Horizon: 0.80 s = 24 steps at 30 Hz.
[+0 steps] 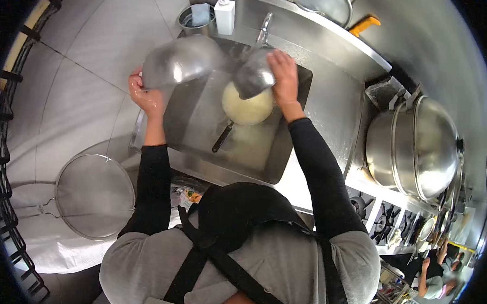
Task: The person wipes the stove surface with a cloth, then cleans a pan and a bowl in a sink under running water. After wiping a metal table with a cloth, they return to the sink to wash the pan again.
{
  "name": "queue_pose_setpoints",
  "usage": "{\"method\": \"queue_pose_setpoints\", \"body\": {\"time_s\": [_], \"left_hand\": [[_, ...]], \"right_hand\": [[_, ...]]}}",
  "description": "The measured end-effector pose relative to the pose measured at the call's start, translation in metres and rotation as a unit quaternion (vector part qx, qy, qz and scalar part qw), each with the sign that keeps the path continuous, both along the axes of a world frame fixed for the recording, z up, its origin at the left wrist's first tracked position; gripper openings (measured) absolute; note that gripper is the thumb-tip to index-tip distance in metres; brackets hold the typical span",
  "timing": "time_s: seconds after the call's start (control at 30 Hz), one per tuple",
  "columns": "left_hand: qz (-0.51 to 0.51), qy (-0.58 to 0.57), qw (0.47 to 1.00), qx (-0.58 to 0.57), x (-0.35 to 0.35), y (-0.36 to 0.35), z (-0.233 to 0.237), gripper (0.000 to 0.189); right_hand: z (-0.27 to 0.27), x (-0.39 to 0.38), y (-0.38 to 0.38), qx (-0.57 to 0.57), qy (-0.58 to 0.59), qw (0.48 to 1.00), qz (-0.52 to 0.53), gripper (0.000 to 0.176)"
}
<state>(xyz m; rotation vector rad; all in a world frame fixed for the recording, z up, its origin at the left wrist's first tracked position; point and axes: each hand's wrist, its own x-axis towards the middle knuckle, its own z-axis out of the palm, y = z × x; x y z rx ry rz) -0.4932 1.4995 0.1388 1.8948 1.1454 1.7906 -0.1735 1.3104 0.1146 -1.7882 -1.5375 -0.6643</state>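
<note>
My left hand (146, 96), wet, grips the rim of a large metal bowl (185, 61), tilted over the left side of the sink (188, 119). My right hand (285, 76) is closed on a smaller metal bowl (255, 76), tipped beneath the faucet (264, 30). Both bowls are blurred. Below the smaller bowl, in the sink, sits a round vessel of pale yellow, cloudy liquid (248, 109); its upper part is hidden. Beside it lies a utensil with a black handle (222, 136), whose other end cannot be seen.
A white pump bottle (224, 16) and a metal container (196, 20) with a sponge stand behind the sink. At lower left is a large strainer (95, 197). A big lidded pot (412, 146) and stove burners (384, 220) are right. Another person (431, 280) works farther off.
</note>
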Motion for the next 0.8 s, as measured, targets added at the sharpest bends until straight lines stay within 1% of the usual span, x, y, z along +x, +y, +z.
{"method": "queue_pose_setpoints", "body": {"time_s": [0.03,0.07,0.1,0.13,0.17,0.2,0.23,0.27,0.3,0.33,0.37,0.4,0.43,0.47,0.5,0.57,0.6,0.63,0.67,0.7,0.73,0.77,0.8], "left_hand": [[-0.064,-0.062,0.996,0.027,0.002,-0.005,0.012,0.023],[-0.130,-0.121,0.983,0.053,0.004,-0.008,0.020,0.028],[-0.137,-0.118,0.982,0.049,0.007,-0.009,0.023,0.028],[-0.171,-0.132,0.976,0.035,0.013,-0.010,0.026,0.026],[-0.208,-0.148,0.967,0.020,0.021,-0.012,0.025,0.024],[-0.222,-0.147,0.964,0.015,0.029,-0.018,0.023,0.024],[-0.197,-0.016,0.976,-0.094,0.036,-0.025,0.021,0.019],[-0.167,0.118,0.959,-0.195,0.046,-0.031,0.018,0.019],[-0.207,0.115,0.951,-0.200,0.066,-0.037,0.005,0.028],[-0.247,0.112,0.940,-0.207,0.091,-0.047,-0.015,0.038],[-0.264,0.115,0.931,-0.224,0.116,-0.064,-0.031,0.047],[-0.330,0.106,0.904,-0.251,0.138,-0.085,-0.035,0.044],[-0.442,-0.006,0.832,-0.336,0.162,-0.109,-0.041,0.047],[-0.475,0.000,0.789,-0.389,0.182,-0.130,-0.043,0.051],[-0.478,0.065,0.762,-0.431,0.197,-0.146,-0.044,0.056],[-0.537,0.023,0.677,-0.503,0.219,-0.181,-0.041,0.060],[-0.547,0.030,0.668,-0.504,0.227,-0.190,-0.048,0.060],[-0.559,0.053,0.652,-0.510,0.236,-0.198,-0.062,0.061],[-0.569,0.077,0.636,-0.515,0.241,-0.205,-0.067,0.063],[-0.572,0.082,0.630,-0.518,0.241,-0.212,-0.073,0.063],[-0.577,0.109,0.618,-0.523,0.241,-0.219,-0.072,0.062],[-0.579,0.136,0.607,-0.527,0.240,-0.225,-0.071,0.061],[-0.578,0.176,0.613,-0.509,0.238,-0.228,-0.070,0.065]], "right_hand": [[-0.002,0.007,-0.011,0.017,0.015,1.000,-0.022,0.055],[-0.004,0.019,-0.024,0.018,0.060,0.998,-0.023,0.057],[-0.009,0.028,-0.036,0.020,0.106,0.994,-0.030,0.059],[0.002,0.022,-0.052,-0.029,0.160,0.981,-0.103,0.059],[0.001,0.026,-0.067,-0.030,0.163,0.979,-0.117,0.059],[0.000,0.032,-0.083,-0.114,0.248,0.948,-0.165,0.059],[0.001,0.040,-0.102,-0.192,0.331,0.900,-0.210,0.060],[-0.014,0.044,-0.121,-0.148,0.256,0.935,-0.196,0.048],[-0.028,0.047,-0.141,-0.145,0.258,0.931,-0.214,0.048],[-0.030,0.038,-0.162,-0.108,0.481,0.842,-0.219,0.042],[-0.031,0.029,-0.182,-0.057,0.677,0.704,-0.209,0.040],[-0.033,0.024,-0.200,-0.047,0.677,0.699,-0.225,0.040],[-0.036,0.019,-0.217,-0.010,0.713,0.663,-0.230,0.044],[-0.041,0.015,-0.233,0.027,0.745,0.624,-0.232,0.049],[-0.046,0.011,-0.246,0.038,0.745,0.619,-0.246,0.049],[-0.057,0.007,-0.268,0.048,0.739,0.626,-0.246,0.057],[-0.060,0.006,-0.282,0.035,0.757,0.617,-0.211,0.067],[-0.057,0.002,-0.291,0.043,0.757,0.614,-0.219,0.067],[-0.048,-0.004,-0.295,0.094,0.804,0.557,-0.189,0.072],[-0.039,-0.011,-0.300,0.142,0.844,0.493,-0.154,0.078],[-0.031,-0.015,-0.303,0.148,0.847,0.481,-0.173,0.084],[-0.028,-0.017,-0.304,0.148,0.848,0.478,-0.174,0.084],[-0.027,-0.019,-0.302,0.087,0.819,0.518,-0.232,0.080]]}}
